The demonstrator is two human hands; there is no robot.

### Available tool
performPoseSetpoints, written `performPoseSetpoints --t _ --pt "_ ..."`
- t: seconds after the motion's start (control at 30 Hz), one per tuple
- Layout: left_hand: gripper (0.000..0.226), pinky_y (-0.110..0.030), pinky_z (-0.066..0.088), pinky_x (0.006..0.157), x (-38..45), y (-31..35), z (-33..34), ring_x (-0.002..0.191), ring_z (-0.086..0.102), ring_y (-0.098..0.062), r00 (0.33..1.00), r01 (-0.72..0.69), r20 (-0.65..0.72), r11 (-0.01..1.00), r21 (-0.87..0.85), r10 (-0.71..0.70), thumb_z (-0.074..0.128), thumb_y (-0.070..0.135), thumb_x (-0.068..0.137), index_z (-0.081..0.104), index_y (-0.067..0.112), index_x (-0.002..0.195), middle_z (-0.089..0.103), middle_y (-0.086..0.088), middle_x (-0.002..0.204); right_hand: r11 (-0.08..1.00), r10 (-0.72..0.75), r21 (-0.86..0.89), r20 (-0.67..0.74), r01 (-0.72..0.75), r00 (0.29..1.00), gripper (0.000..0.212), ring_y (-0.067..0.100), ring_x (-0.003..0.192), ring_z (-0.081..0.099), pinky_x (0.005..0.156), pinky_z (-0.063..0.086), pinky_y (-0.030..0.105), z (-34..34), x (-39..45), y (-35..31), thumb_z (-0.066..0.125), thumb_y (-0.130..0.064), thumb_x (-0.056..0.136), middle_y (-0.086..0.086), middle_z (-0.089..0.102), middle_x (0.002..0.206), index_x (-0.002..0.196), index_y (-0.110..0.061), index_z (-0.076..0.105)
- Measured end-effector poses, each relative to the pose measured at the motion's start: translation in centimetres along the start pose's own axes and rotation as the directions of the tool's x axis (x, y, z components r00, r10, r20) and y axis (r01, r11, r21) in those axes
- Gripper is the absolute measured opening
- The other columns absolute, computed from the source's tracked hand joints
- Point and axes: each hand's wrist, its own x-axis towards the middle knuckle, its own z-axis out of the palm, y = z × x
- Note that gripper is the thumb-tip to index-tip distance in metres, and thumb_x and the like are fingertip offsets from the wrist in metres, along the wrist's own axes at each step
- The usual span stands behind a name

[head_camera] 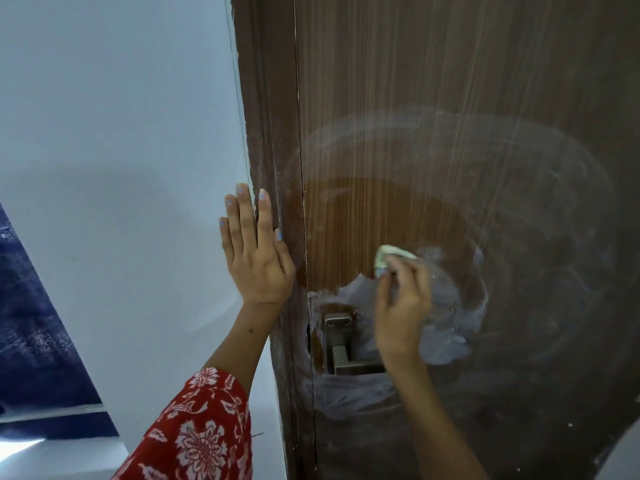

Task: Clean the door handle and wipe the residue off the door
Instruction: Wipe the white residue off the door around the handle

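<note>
- Our left hand [254,251] lies flat, with straight fingers spread, on the white wall [121,133] and on the brown frame [273,133] beside it.
- Our right hand [401,299] pinches a small pale cloth [389,256] and presses it on the door [450,81], just above the handle [346,355].
- The metal handle sits near the left edge of the door, partly hidden behind our right wrist.
- White residue [446,337] covers the door around the handle and in wide arcs; a clean brown patch [363,230] shows above the cloth.
- A red flowered sleeve [197,434] covers our left forearm.
</note>
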Motion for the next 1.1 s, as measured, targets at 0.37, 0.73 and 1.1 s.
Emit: performPoseSetpoints --t 0.37,0.73,1.1 --pt "0.050 -0.045 0.015 0.119 -0.1 -0.3 0.2 0.144 0.020 -0.033 1.000 -0.015 -0.015 1.000 -0.008 0.015 0.030 0.019 0.098 0.027 0.009 0.147 0.030 -0.021 0.152 0.990 -0.134 -0.010 0.203 0.138 0.970 0.018 0.014 0.092 0.055 0.083 0.046 0.012 0.6 -1.6 -0.7 0.066 0.002 0.081 0.011 0.059 0.101 0.099 0.001 0.067" --pt "0.051 -0.045 0.012 0.119 -0.1 -0.4 0.1 0.146 0.018 -0.029 1.000 0.011 -0.007 0.997 -0.073 -0.012 0.030 0.018 0.096 0.029 0.011 0.147 0.030 -0.017 0.153 0.931 -0.326 -0.042 0.361 0.364 0.874 0.030 0.023 0.089 0.060 0.082 0.049 0.022 1.2 -3.3 -0.4 0.069 0.014 0.069 0.014 0.064 0.097 0.094 -0.001 0.070" --pt "0.053 -0.044 0.013 0.120 -0.1 -0.4 0.0 0.146 0.019 -0.028 1.000 0.013 -0.017 0.997 -0.080 -0.014 0.029 0.013 0.093 0.033 0.011 0.145 0.031 -0.017 0.153 0.955 -0.272 -0.025 0.313 0.294 0.910 0.023 0.019 0.080 0.060 0.074 0.054 0.027 2.8 -4.9 -0.9 0.071 0.013 0.068 0.010 0.063 0.088 0.086 0.000 0.071"
